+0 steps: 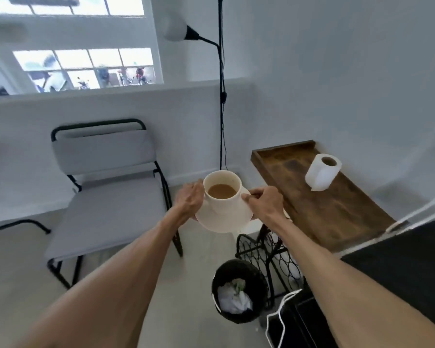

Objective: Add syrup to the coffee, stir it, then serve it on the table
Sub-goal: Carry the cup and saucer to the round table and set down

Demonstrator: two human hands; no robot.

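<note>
A cream cup (224,197) holding light brown coffee (222,191) stands on a cream saucer (226,221). I carry the saucer in the air in front of me, above the floor. My left hand (190,198) grips the saucer's left rim and my right hand (264,203) grips its right rim. Both arms are stretched forward. To the right of the cup is a wooden side table (337,209) with a raised edge. No syrup or spoon is visible.
A white paper roll (322,175) stands on the wooden table. A grey chair (106,194) is at the left. A black bin (239,291) and a wire rack (266,252) sit on the floor below. A black floor lamp pole (221,96) stands behind. A dark surface (412,267) lies at the right.
</note>
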